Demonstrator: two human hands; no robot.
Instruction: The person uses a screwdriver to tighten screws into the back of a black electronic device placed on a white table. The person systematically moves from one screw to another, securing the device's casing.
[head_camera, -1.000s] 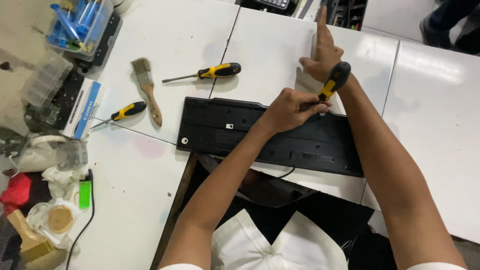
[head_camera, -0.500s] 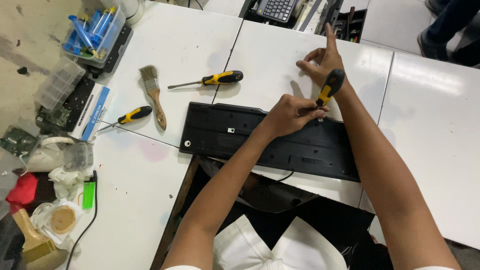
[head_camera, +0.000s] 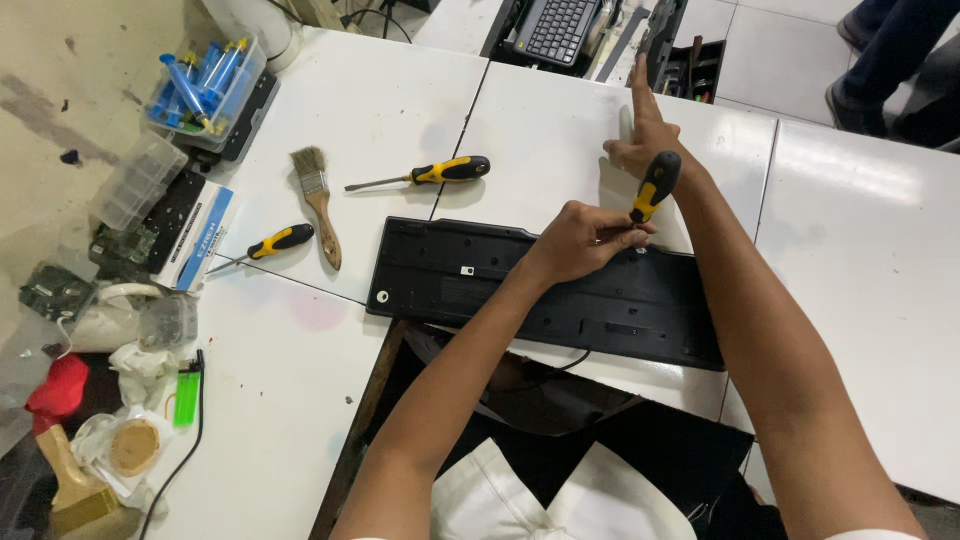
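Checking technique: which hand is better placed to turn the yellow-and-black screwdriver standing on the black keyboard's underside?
Probably the right hand: it rests at the handle of the yellow-and-black screwdriver. The left hand pinches its lower end against the black plastic keyboard.

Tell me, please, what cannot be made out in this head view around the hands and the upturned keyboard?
- Screwdriver tip: hidden behind the left hand, so where it meets the black keyboard is unseen.
- Right hand grip: its palm faces away, so the hold on the handle is unclear.
- Keyboard's right end: covered by the right forearm.
- Keyboard cable: runs out of sight into the dark gap below the table edge.
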